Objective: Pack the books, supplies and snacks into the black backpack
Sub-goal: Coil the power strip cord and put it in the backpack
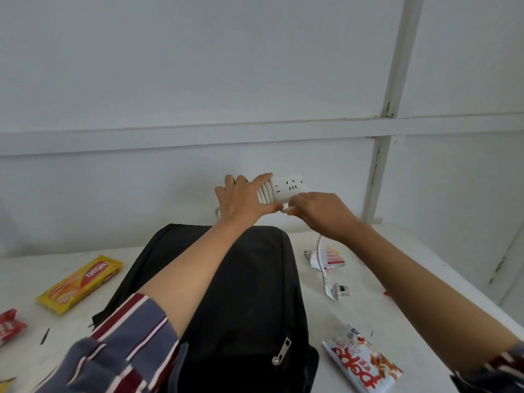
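Note:
The black backpack [249,282] lies flat on the white table, a zipper pull [280,351] near its front. Above its far end I hold up a white power strip [286,188] with its cord wound around it in several loops. My left hand [243,199] grips the wrapped end of the strip. My right hand [320,211] pinches the cord right beside the strip. The loose cord [321,256] hangs down to the table and ends in a white plug [338,290].
A yellow snack pack [80,283] lies left of the backpack, a red packet [10,326] at the left edge. A white and red snack bag [363,364] lies at the front right, a small white and red sachet [329,258] under the cord. A wall stands close behind.

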`<state>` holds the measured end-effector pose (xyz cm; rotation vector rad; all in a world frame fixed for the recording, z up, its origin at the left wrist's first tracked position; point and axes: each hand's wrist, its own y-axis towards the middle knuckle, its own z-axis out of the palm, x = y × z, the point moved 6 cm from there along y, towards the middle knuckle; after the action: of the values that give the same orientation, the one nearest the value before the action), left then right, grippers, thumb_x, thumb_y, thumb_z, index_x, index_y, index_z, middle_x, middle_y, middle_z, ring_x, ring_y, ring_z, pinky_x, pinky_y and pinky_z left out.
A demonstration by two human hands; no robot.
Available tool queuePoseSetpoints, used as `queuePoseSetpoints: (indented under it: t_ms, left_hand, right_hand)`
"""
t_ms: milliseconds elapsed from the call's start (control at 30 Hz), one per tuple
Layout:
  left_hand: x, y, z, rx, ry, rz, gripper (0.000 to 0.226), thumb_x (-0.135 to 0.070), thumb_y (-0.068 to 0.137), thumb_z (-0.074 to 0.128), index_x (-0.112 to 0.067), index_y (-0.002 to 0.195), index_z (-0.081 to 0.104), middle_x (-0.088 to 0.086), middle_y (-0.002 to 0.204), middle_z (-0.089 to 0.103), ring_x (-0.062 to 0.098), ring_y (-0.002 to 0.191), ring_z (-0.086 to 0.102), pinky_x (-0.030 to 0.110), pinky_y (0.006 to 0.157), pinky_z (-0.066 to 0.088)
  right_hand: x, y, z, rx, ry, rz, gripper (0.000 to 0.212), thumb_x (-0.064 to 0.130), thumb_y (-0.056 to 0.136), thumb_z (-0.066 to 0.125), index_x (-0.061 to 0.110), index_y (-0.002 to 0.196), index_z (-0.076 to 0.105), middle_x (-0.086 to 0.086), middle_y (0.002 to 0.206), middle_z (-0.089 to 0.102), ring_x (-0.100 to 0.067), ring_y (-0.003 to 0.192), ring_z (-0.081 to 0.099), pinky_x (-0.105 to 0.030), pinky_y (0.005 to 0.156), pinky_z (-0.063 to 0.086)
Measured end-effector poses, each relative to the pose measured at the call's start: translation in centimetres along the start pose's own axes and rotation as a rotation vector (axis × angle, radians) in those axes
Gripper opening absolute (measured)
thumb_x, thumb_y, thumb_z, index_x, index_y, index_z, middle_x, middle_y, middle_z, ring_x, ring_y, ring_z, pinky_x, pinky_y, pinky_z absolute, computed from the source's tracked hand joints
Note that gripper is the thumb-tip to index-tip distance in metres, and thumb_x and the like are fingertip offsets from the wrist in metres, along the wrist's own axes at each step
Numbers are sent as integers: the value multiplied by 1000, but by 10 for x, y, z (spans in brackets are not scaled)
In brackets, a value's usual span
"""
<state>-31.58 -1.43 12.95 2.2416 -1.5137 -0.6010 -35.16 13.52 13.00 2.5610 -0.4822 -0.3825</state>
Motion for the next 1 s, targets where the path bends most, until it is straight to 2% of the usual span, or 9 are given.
queuePoseSetpoints:
  t_ms: [200, 367, 467, 567, 633, 733, 800, 900, 1000]
  left_hand:
    - [-8, -3, 1, 105, -92, 119, 81, -80, 59, 57, -53, 131, 34, -2, 112, 53, 21, 109, 37, 35, 79, 26]
    - [-20, -13, -7, -1, -147, 177, 83, -80, 54, 58, -47, 128, 42, -5, 109, 57, 20, 107, 42, 34, 80, 31]
    - [-22, -19, -13, -66, -193, 143, 86, -84, 54, 55, -43, 128, 42, -5, 105, 60, 19, 103, 47, 32, 77, 35]
    - [-24, -21, -17, -136, -164, 94, 78, -79, 61, 57, -40, 128, 44, -2, 104, 62, 20, 100, 48, 31, 74, 35]
    - [-24, -19, -21, -175, -107, 70, 74, -77, 62, 57, -41, 125, 45, 0, 101, 61, 22, 99, 47, 33, 74, 33]
    - [-19, -16, -27, -185, -36, 48, 71, -75, 60, 58, -42, 122, 46, 0, 99, 59, 23, 99, 45, 35, 75, 30]
    - [-15, -16, -28, -181, -4, 48, 70, -75, 58, 58, -44, 120, 46, -1, 98, 58, 22, 98, 44, 34, 74, 27]
    - [-16, -17, -29, -155, 43, 115, 73, -75, 56, 59, -45, 121, 46, -2, 100, 56, 21, 98, 42, 33, 76, 26]
    - [-23, -22, -31, -154, 30, 199, 75, -73, 55, 62, -43, 122, 51, -2, 102, 57, 21, 98, 44, 35, 79, 29]
  right_hand:
    - [-24, 2, -27, -233, 159, 121, 35, 46, 82, 61, 12, 90, 69, -5, 81, 69, -26, 73, 61, -27, 56, 28]
    - [-25, 9, -37, -352, 221, 152, 37, 45, 72, 73, 8, 76, 70, -7, 63, 66, -25, 57, 58, -24, 54, 28]
    - [-27, 13, -50, -424, 249, 157, 41, 45, 66, 77, 6, 66, 65, -7, 51, 58, -19, 47, 46, -24, 52, 27]
    - [-32, 23, -55, -336, 284, 219, 44, 52, 64, 77, 14, 61, 55, 4, 48, 45, -14, 47, 38, -23, 52, 25]
    - [-38, 28, -51, -201, 478, 310, 42, 48, 66, 77, 15, 63, 52, 5, 52, 46, -9, 50, 41, -23, 50, 29]
    - [-41, 27, -45, 26, 910, 306, 19, 22, 79, 72, 14, 71, 57, 1, 67, 59, -7, 60, 53, -17, 56, 39]
    - [-45, 24, -47, 154, 961, 240, 4, 5, 84, 64, 8, 88, 63, -6, 87, 65, -14, 79, 60, -23, 70, 48]
    - [-54, 28, -50, 155, 900, 164, 16, 2, 86, 61, 4, 101, 67, -7, 98, 67, -14, 90, 61, -22, 81, 48]
    - [-64, 37, -51, 48, 925, 182, 16, 9, 79, 71, 15, 93, 70, 1, 90, 69, -2, 82, 62, -8, 73, 47]
